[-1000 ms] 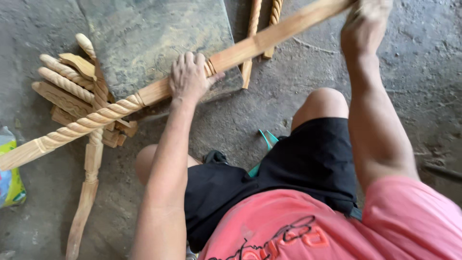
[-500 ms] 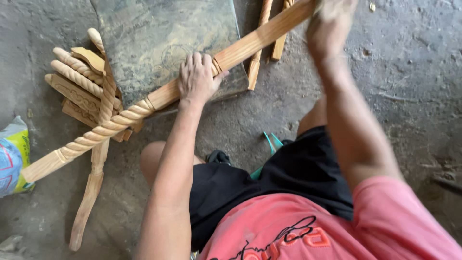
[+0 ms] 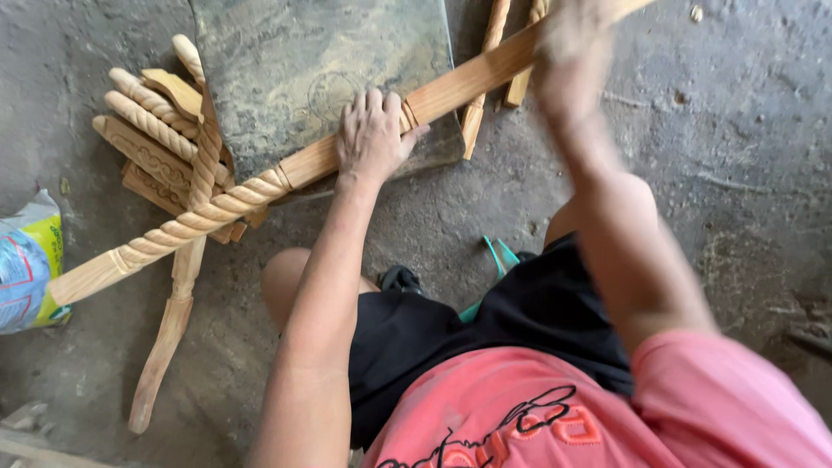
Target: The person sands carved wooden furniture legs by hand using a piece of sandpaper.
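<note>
Head view, the only one I have. I see the left hand (image 3: 374, 137) lying palm down on a long carved wooden post (image 3: 286, 173). Its fingers (image 3: 364, 108) are straight and close together, the thumb out to the side against the post's edge, so the hand presses rather than grips. The post runs on a slant from lower left to upper right. Its lower left part is cut in a rope-like twist ending in a plain square tip; the part under and beyond the hand is flat and square. The middle of the post rests across the near edge of a grey stone slab (image 3: 303, 69) that lies on the concrete floor (image 3: 745, 173).

The right hand (image 3: 572, 48) is at the upper end of the post, badly blurred. I cannot tell whether its fingers are closed, spread or pinching anything.

Left of the slab I note a pile of carved wooden pieces (image 3: 152, 143), some twisted, some flat with relief; the post crosses over them. A single turned wooden leg (image 3: 169, 334) lies on the floor below the pile. Two more twisted sticks (image 3: 481, 95) lie beyond the slab's right edge. A printed plastic sack (image 3: 26, 264) sits at the far left.
</note>
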